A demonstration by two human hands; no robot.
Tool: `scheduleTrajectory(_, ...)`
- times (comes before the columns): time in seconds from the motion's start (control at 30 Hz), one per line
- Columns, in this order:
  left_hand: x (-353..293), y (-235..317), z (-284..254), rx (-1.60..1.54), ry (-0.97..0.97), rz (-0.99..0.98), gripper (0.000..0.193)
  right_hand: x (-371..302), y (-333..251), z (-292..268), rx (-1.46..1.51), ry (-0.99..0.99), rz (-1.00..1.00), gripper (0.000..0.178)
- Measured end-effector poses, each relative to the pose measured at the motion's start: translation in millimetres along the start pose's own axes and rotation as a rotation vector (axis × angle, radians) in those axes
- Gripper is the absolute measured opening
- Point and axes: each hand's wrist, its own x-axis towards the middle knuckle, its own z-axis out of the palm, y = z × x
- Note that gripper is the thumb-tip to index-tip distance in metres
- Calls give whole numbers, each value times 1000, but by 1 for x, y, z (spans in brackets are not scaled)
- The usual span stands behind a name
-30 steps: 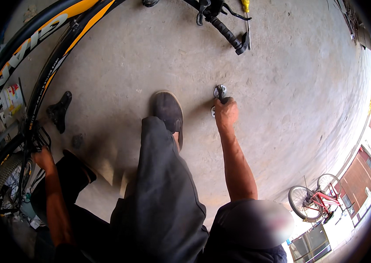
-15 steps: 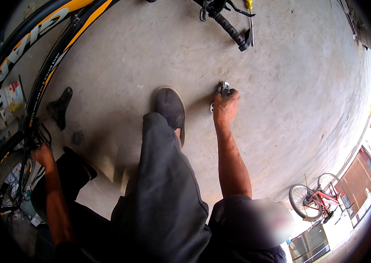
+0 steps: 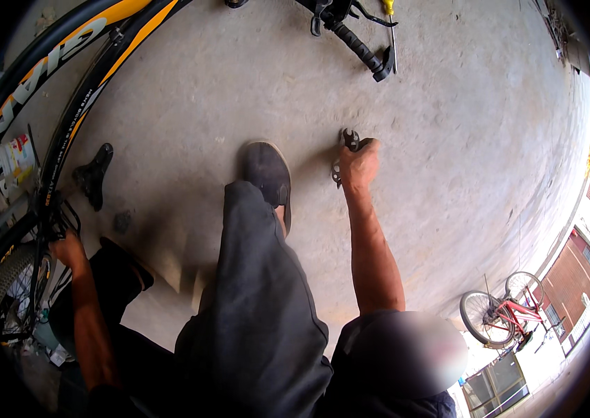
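Note:
My right hand (image 3: 359, 166) is closed around a flat metal wrench (image 3: 349, 138) with notched ends, held low over the concrete floor to the right of my shoe (image 3: 268, 171). Its ends stick out past my fingers, while my palm hides the middle. At the left, my left hand (image 3: 67, 249) grips a black cage-like part (image 3: 66, 217) of the bicycle, close to the wheel (image 3: 20, 282). I cannot make out exactly what that part is. The bicycle frame (image 3: 75, 115), black and orange, rises along the left side.
A handlebar grip (image 3: 357, 47) reaches in from the top, beside a yellow-handled screwdriver (image 3: 388, 8). Left of my shoe lies a narrow black part (image 3: 93, 177). A white tub (image 3: 16, 160) stands behind the frame. Farther off at the lower right is a red bicycle (image 3: 517, 310).
The wrench has turned in my right hand and looks darker, its notched end now pointing upward. That hand has shifted slightly. My left hand stays on the bicycle part.

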Motion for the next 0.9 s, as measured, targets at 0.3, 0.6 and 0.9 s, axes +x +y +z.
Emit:
scheduleTrajectory(0.3,-7,7,-4,90,-5,2,63,128,-30,-83,31,-43,-375,28)
scheduleTrajectory(0.6,-10,15,-9,54,-25,58,65,222,-139,-57,-384,52,-409,34)
scheduleTrajectory(0.9,-8,3,-7,-84,-23,83,58,244,-109,-51,-327,42,-283,47)
